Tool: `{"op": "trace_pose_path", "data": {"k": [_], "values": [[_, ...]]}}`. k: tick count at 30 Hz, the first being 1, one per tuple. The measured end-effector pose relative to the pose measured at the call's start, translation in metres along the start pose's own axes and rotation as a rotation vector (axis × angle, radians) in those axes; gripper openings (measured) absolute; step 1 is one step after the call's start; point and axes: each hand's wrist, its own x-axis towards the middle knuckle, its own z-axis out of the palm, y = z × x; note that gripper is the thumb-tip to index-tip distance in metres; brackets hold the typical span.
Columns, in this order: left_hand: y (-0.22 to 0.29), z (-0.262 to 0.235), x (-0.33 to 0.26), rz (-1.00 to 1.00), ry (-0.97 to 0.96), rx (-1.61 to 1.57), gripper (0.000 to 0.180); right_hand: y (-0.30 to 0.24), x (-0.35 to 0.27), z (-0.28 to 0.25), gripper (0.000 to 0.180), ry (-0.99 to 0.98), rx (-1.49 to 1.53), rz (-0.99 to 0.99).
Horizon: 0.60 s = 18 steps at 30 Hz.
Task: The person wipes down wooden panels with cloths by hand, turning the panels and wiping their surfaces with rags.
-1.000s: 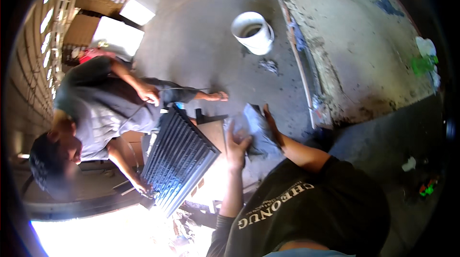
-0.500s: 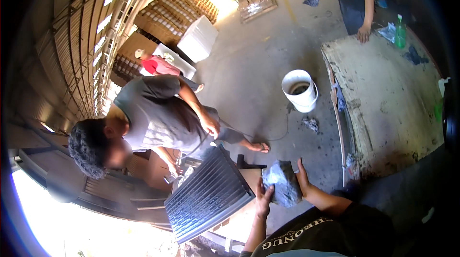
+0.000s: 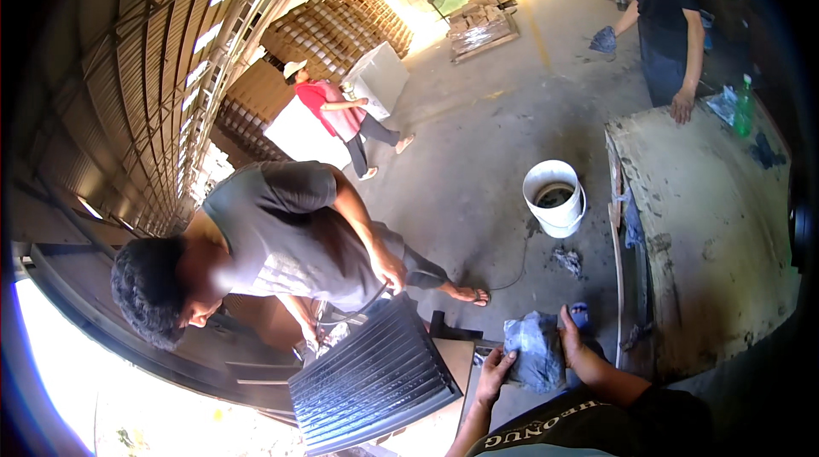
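Note:
Between my two hands is a folded grey-blue cloth (image 3: 535, 352), thick and block-shaped. My left hand (image 3: 493, 374) grips its lower left edge, thumb on top. On its right side my right hand (image 3: 578, 346) presses, fingers along the edge and thumb pointing up. Left of my hands a black ribbed panel (image 3: 371, 372) with a wet-looking sheen lies tilted on a light board (image 3: 452, 363). A co-worker in a grey shirt (image 3: 290, 231) leans over the panel's far side; one of that person's hands (image 3: 388, 269) is close to its upper edge.
A white bucket (image 3: 554, 222) with dark contents stands on the floor, a crumpled rag (image 3: 566, 262) beside it. To the right is a stained table (image 3: 708, 227) with a green bottle (image 3: 743, 112). Another person (image 3: 670, 22) holds a rag (image 3: 603, 39). A person in red (image 3: 337, 107) is farther back.
My hands and the cloth have shifted slightly right and down in the picture. The view has swung a little. The person in red is now more upright and in mid-stride.

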Motion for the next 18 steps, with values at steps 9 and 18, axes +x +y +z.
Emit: {"op": "trace_pose_path", "data": {"k": [9,18], "values": [[0.035,0.024,0.145,-0.133,0.023,-0.232,0.032,-0.109,0.11,-0.019,0.07,-0.033,-0.133,0.04],[0.114,0.077,0.29,-0.037,-0.06,0.087,0.029,-0.251,0.168,-0.013,0.035,0.194,-0.58,-0.141]]}}
